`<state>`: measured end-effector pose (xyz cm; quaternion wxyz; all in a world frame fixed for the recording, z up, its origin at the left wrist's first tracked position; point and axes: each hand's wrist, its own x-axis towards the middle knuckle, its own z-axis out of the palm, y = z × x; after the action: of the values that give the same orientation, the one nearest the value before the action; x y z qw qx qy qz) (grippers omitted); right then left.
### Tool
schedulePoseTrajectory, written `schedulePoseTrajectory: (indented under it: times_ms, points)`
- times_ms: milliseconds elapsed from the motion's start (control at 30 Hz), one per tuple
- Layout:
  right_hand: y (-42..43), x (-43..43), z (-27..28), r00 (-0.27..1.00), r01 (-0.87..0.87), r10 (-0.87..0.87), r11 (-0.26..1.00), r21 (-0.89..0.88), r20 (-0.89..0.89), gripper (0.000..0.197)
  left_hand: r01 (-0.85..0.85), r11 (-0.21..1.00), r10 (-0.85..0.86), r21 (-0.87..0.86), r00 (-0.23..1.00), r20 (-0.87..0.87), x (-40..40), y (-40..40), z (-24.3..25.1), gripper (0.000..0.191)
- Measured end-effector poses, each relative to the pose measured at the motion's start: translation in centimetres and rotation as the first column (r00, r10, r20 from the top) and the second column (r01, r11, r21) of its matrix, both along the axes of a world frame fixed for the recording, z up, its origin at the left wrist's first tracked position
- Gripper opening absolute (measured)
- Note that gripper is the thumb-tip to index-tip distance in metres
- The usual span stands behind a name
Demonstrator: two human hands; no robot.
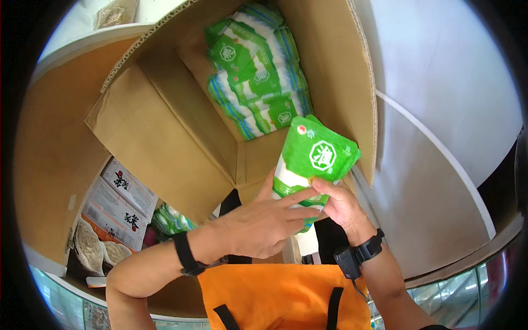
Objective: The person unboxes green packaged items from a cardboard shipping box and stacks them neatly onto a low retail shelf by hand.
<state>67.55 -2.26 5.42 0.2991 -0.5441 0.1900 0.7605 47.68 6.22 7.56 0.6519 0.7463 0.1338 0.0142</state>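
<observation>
Both of my hands grip a green and white sealed pouch (315,150), held tilted over the near edge of an open cardboard box (268,161). A second green edge shows behind its top, so more than one pouch may be in the grip. My left hand (264,225) lies across the lower front, with fingers spread over it. On the pouch's right side, my right hand (340,202) presses its thumb on the front; its other fingers are partly hidden. Deep in the box lies a pile of similar green pouches (264,78), several with blue-striped edges.
Tall cardboard box walls (342,74) rise around the pile. At lower left are printed white cartons (119,202), more green packs (173,218) and pale wrapped items (93,247). A white panel (433,82) stands at right. A clear bag (117,14) lies at top left.
</observation>
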Motion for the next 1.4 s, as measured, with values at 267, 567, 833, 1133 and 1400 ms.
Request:
schedulePoseTrajectory:
  times_ms: [267, 567, 833, 1133, 1400]
  points:
    - [-0.3, 0.2, 0.1, 0.996, 0.009, -0.005, 0.999, 0.041, -0.093, 0.053, -0.756, 0.602, 0.780, 0.258, 0.487, -0.393, 0.3, 12.2, -17.9, 0.036]
    - [-1.5, 1.5, 0.2, 0.997, -0.016, 0.020, 0.998, 0.055, -0.069, 0.057, -0.380, 0.764, 0.627, 0.521, 0.250, -0.738, -1.5, 15.5, -32.2, 0.104]
    - [1.1, 0.9, 1.7, 0.935, -0.341, 0.316, 0.927, 0.156, 0.162, 0.059, -0.291, 0.666, 0.684, 0.687, 0.606, -0.406, -0.8, 10.8, -21.3, 0.035]
    - [8.2, -0.2, 4.5, 0.251, -0.963, 0.385, 0.010, 0.268, 0.888, 0.036, 0.315, 0.884, -0.122, 0.345, 0.868, -0.481, -0.7, 5.9, -4.9, 0.009]
    - [4.4, -1.6, 5.1, 0.446, -0.848, 0.585, 0.035, 0.529, 0.678, 0.028, 0.305, 0.896, -0.356, -0.323, 0.927, -0.114, 0.3, 6.7, -1.0, 0.012]
